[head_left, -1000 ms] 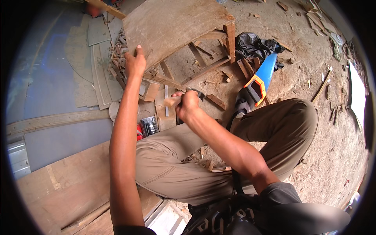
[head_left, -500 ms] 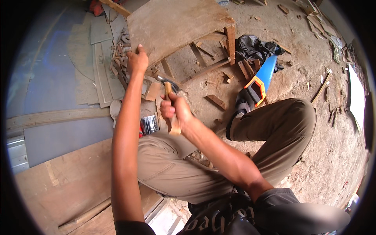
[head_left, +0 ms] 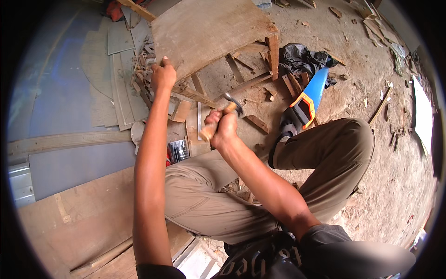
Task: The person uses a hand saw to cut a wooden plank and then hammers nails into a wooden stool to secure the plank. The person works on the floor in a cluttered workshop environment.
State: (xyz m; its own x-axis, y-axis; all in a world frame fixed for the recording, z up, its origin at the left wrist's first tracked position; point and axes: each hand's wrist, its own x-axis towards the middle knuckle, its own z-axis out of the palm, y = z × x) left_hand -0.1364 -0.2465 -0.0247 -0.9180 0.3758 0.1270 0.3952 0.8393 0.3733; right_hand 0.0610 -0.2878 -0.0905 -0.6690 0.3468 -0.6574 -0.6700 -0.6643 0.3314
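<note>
With my right hand [head_left: 223, 124] I grip the wooden handle of a claw hammer [head_left: 231, 106]; its dark metal head points up and away, apart from the wood around it. My left hand [head_left: 163, 76] is closed on the near left corner of a small wooden table [head_left: 213, 35], thumb on top and the other fingers hidden beneath the edge. The worn board top tilts toward me, and a leg [head_left: 273, 56] and lower rails show under its right side.
A blue handsaw [head_left: 317, 88] with an orange and black handle leans by my foot, next to a black plastic bag [head_left: 302, 56]. Wood scraps [head_left: 256, 122] litter the floor. Left of my knee stands a small container [head_left: 178, 151]; boards [head_left: 83, 160] lie further left.
My right hand has swung the hammer to the right, away from the table's near edge. The left hand stays at the corner, and the table has barely moved.
</note>
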